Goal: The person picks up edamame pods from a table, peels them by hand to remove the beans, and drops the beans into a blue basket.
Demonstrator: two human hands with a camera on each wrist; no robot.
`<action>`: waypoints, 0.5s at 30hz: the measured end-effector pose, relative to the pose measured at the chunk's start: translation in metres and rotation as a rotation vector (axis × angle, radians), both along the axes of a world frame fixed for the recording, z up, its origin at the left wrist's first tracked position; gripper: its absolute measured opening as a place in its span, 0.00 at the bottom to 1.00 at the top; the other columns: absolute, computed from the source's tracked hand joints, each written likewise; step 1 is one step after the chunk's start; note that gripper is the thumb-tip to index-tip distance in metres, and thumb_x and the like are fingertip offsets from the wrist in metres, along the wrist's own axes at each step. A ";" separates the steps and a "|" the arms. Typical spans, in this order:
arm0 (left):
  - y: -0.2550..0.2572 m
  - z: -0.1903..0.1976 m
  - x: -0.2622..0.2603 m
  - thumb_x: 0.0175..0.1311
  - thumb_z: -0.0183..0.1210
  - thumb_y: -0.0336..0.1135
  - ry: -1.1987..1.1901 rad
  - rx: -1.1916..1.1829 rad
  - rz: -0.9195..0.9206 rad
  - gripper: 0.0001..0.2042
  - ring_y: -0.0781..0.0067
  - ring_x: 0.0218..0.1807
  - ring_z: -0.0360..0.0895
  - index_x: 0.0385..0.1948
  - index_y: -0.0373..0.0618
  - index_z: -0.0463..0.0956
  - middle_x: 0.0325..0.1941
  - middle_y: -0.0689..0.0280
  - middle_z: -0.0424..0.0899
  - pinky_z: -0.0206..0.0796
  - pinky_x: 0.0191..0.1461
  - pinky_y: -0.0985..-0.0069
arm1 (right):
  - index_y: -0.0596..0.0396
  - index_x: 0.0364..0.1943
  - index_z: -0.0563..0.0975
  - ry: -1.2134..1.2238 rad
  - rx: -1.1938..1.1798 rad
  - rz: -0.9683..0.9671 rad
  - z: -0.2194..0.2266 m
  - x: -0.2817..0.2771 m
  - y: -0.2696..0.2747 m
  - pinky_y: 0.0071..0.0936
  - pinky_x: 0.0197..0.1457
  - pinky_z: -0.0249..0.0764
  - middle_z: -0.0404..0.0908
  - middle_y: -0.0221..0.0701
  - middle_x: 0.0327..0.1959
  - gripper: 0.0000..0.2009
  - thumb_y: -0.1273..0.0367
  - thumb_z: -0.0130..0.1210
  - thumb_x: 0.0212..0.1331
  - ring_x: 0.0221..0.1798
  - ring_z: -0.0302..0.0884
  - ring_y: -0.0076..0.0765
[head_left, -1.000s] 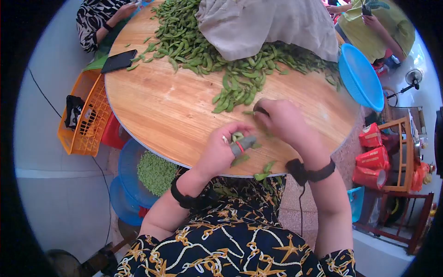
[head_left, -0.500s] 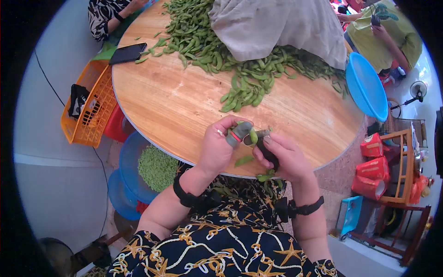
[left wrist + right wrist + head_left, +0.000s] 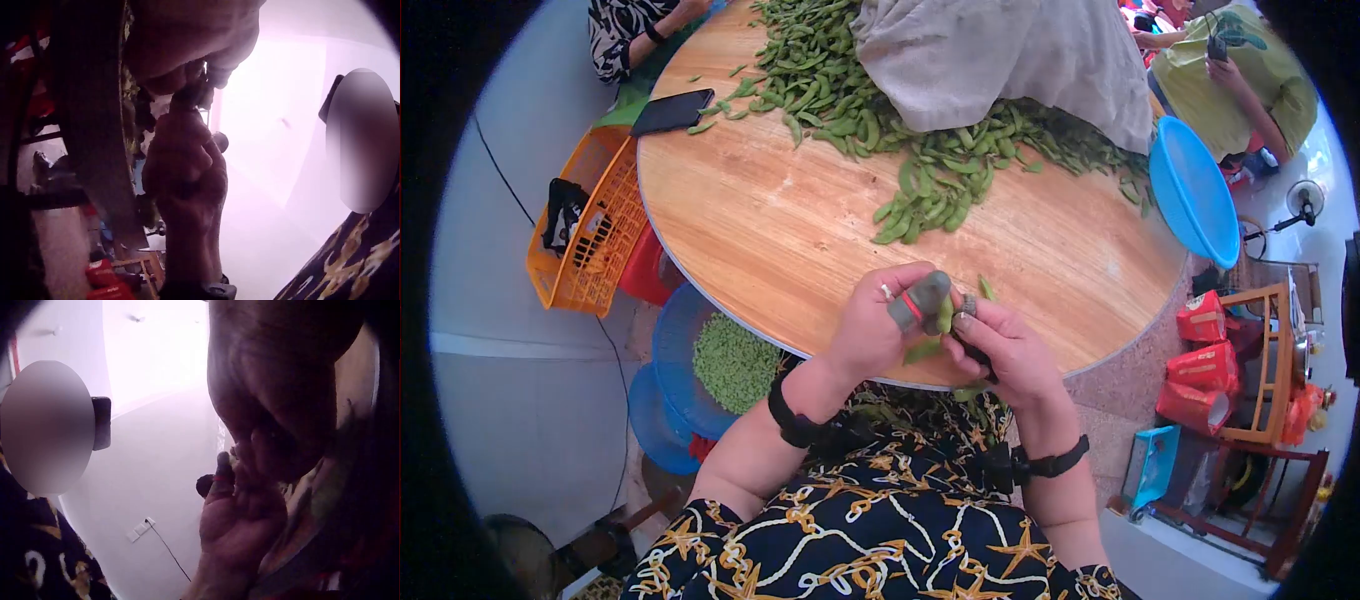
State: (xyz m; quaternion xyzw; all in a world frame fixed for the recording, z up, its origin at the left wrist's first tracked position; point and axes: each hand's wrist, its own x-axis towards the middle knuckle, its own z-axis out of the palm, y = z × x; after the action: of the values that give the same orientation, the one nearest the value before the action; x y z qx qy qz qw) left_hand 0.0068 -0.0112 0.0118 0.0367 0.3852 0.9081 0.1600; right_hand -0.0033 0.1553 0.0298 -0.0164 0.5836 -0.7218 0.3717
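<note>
Close over the near table edge, my left hand [image 3: 870, 325] and right hand [image 3: 1015, 355] meet at a green soybean pod [image 3: 945, 318]. The left hand pinches it, its thumb in a grey cover [image 3: 926, 296] held by a red band. From the other side, the right fingertips grip the pod; dark covers show on its fingers. Another pod [image 3: 986, 289] stands out beside the right fingertips. In the dim left wrist view the right hand [image 3: 187, 165] faces the left. The right wrist view shows the left hand [image 3: 240, 522] below the right, the pod mostly hidden.
Soybean pods [image 3: 925, 190] are heaped on the round wooden table [image 3: 760, 230], partly under a grey cloth [image 3: 990, 60]. A phone [image 3: 672, 112] lies at the left edge, a blue basket [image 3: 1195, 195] leans at the right. Shelled beans [image 3: 735, 365] fill a basin below. Two other people sit across.
My right hand has come back from the pods farther up the table to the left hand. Both hands now meet on one pod; the left has stayed near its place.
</note>
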 end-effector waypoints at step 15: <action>0.012 -0.005 -0.001 0.56 0.56 0.26 0.023 -0.469 0.244 0.13 0.87 0.31 0.68 0.44 0.42 0.70 0.30 0.73 0.72 0.64 0.32 0.86 | 0.61 0.29 0.76 0.466 0.410 -0.202 -0.014 -0.011 -0.004 0.19 0.24 0.62 0.72 0.27 0.17 0.08 0.70 0.50 0.57 0.21 0.65 0.18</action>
State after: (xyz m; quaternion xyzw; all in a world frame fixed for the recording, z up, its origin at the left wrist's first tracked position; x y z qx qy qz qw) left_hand 0.0053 0.0011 0.0071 -0.0379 0.5887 0.8060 0.0491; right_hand -0.0144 0.1508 0.0158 -0.0480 0.7850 -0.5991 0.1503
